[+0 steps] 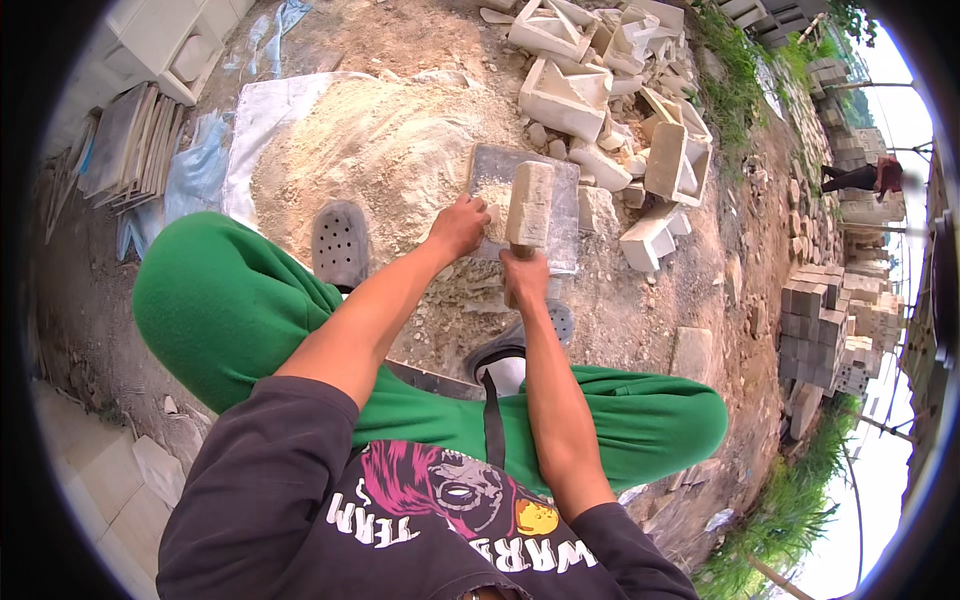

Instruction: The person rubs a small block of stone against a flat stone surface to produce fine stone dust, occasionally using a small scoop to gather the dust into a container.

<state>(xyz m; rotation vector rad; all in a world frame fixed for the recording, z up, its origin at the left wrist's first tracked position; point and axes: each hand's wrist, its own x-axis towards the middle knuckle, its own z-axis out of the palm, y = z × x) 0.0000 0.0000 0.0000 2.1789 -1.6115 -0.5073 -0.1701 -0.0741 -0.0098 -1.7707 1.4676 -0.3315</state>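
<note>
My right hand (525,272) is wrapped round the short handle of a dusty mallet (530,205), whose blocky pale head hides part of the flat grey slab (564,240) below it. Beside the mallet head, at the slab's left edge, is my left hand (460,226), its fingers curled and pressed together. What they hold, if anything, is too small to make out. Pale crumbs and powder lie on the slab near those fingertips.
Broken pale blocks (565,98) are heaped beyond the slab. To the left, pale powder (350,130) covers a white sheet (243,150), near stacked boards (120,150). My clog-shod feet flank the work. Stacked blocks (810,320) and a person (868,178) are far right.
</note>
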